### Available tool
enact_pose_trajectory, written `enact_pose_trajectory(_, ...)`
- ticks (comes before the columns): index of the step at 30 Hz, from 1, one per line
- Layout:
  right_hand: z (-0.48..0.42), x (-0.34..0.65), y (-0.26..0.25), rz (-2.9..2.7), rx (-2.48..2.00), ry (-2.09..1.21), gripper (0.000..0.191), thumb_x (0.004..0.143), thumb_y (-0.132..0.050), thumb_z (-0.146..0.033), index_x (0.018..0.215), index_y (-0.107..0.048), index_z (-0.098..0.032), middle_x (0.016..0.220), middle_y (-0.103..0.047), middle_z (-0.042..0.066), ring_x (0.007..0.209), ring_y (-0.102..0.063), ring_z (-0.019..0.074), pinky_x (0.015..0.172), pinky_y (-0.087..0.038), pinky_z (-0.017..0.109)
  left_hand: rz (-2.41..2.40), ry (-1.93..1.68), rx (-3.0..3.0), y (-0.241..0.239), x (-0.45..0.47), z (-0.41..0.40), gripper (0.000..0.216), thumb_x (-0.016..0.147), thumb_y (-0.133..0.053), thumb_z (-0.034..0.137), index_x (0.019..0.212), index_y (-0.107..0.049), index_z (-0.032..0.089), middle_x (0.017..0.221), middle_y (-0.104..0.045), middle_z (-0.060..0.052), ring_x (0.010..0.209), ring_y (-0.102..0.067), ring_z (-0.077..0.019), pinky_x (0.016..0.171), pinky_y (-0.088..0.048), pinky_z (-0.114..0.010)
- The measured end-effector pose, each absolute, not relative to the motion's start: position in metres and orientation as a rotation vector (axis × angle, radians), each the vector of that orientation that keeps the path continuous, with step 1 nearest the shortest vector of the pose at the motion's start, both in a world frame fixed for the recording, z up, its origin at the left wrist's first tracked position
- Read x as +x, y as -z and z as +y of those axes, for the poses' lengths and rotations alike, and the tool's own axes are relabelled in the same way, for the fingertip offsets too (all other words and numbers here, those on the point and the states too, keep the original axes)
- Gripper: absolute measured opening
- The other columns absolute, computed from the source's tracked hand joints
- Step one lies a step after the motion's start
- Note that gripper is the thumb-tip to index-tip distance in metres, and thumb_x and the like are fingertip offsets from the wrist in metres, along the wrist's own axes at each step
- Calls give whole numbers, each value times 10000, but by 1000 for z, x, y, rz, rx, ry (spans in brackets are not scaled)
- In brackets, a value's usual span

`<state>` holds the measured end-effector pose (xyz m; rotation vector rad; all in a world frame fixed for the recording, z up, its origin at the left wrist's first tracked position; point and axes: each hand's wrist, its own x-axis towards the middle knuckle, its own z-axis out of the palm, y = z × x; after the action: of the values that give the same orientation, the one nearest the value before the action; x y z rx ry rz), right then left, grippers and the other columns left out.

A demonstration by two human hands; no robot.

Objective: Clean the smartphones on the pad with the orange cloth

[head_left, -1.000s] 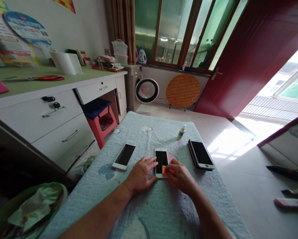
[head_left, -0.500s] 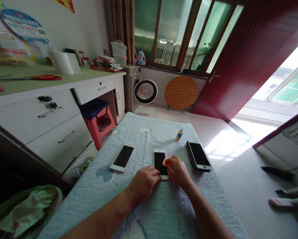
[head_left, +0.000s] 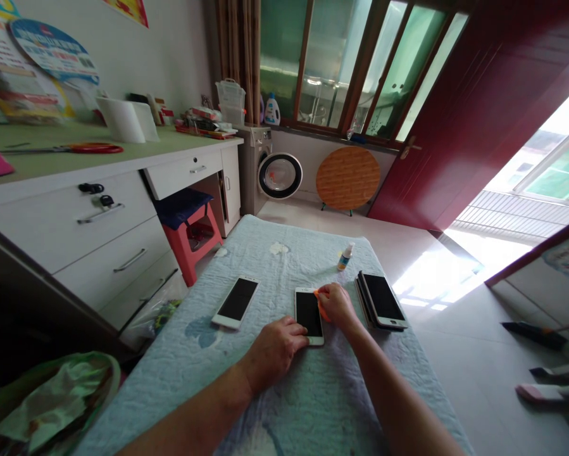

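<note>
A white smartphone [head_left: 309, 311] with a dark screen lies face up on the cloth-covered table [head_left: 284, 399]. My left hand [head_left: 278, 345] grips its lower left edge, fingertips over the screen. My right hand [head_left: 337, 304] pinches a small orange cloth [head_left: 323, 310] against the phone's upper right edge; part of the cloth is hidden under the fingers. To the left lies another white phone [head_left: 237, 302], face up. On the right is a stack of phones [head_left: 383, 301], a white-framed one on top. A small spray bottle [head_left: 345, 256] with a white cap stands behind the stack.
Along the left runs a white desk [head_left: 113, 221] with drawers, and a red stool [head_left: 193, 234] is tucked under it. A waste bin [head_left: 111, 373] stands at the lower left. Farther back are a washing machine [head_left: 254, 171] with its door open and a folded round table [head_left: 348, 178].
My right hand has moved with the orange cloth up the screen to the phone's upper right edge. My left hand keeps its place on the phone. The view has shifted slightly.
</note>
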<state>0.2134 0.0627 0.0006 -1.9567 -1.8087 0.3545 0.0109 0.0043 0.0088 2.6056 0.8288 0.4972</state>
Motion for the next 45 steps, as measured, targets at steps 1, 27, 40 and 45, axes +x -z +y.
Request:
enact_pose_trajectory(1, 57, 214, -1, -1811, -1956, -362, 220, 808, -533, -220, 835, -737, -141, 840, -680, 73, 810, -614, 169, 745, -416, 245, 828, -500, 2604, -9, 11, 4, 261, 938, -462, 154, 1005, -696, 247, 988, -681, -22, 944, -561, -213, 810, -486, -312)
enact_pose_trajectory(27, -19, 217, -46, -1976, -1766, -759, 167, 758, -558, -150, 754, -720, -192, 796, -662, 25, 770, -601, 143, 719, -404, 220, 910, -606, 2718, -1, 18, -4, 162, 915, -513, 112, 970, -643, 190, 956, -662, -31, 899, -571, -202, 807, -498, -329)
enact_pose_trajectory(40, 30, 202, -9, -1997, -1821, -332, 186, 878, -501, -168, 807, -668, -204, 842, -589, 28, 806, -560, 132, 731, -366, 204, 1023, -378, 2986, -5, 29, -23, 268, 862, -503, 63, 1097, -622, 116, 1080, -659, -126, 888, -604, -247, 766, -497, -381)
enact_pose_trajectory(45, 63, 210, -13, -1982, -1951, -273, 195, 862, -509, -164, 840, -701, -191, 847, -608, 42, 781, -565, 135, 713, -367, 212, 1202, -306, 2978, -1, 37, -41, 392, 854, -509, 88, 1244, -558, 96, 1258, -589, -203, 970, -616, -275, 814, -481, -409)
